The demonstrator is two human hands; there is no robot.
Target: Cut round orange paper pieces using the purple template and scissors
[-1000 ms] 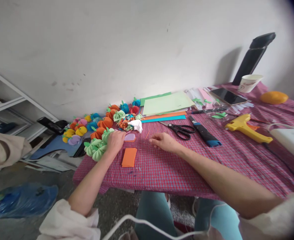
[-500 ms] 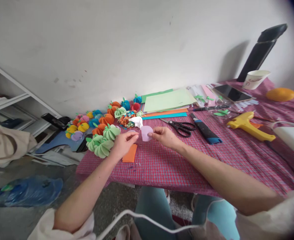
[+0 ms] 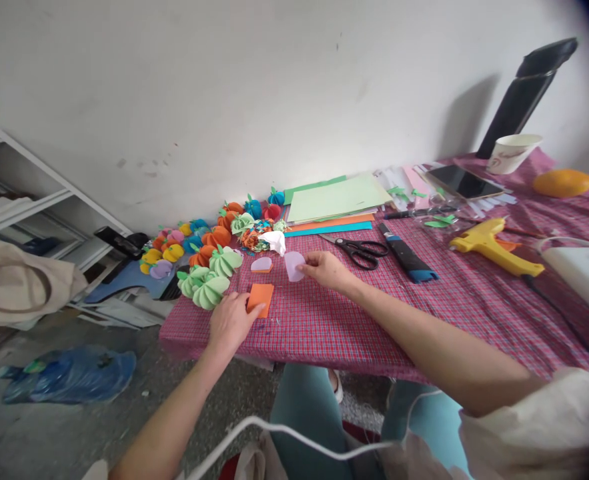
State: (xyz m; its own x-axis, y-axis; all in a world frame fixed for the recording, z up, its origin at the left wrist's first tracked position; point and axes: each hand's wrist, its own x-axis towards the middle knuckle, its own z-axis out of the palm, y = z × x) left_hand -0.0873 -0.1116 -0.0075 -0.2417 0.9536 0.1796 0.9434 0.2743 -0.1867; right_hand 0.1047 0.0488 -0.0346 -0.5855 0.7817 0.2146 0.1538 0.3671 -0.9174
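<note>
My right hand (image 3: 327,270) pinches a small lilac paper piece (image 3: 293,265), held upright just above the red checked tablecloth (image 3: 374,313). My left hand (image 3: 231,320) rests on the near end of an orange paper stack (image 3: 261,297), fingers curled over it. A second lilac piece on an orange backing (image 3: 261,265) lies flat between the two hands. Green folded paper pumpkins (image 3: 207,283) sit just left of my left hand.
More paper pumpkins (image 3: 204,240) crowd the table's left corner. Coloured paper sheets (image 3: 334,200), scissors (image 3: 361,250), a utility knife (image 3: 407,257), a yellow glue gun (image 3: 494,247), a phone (image 3: 461,181), a paper cup (image 3: 511,152) and an orange (image 3: 561,181) lie behind and to the right.
My left hand let go of the lilac piece and dropped down onto the orange stack. My right hand keeps the lilac piece, picked up a second ago.
</note>
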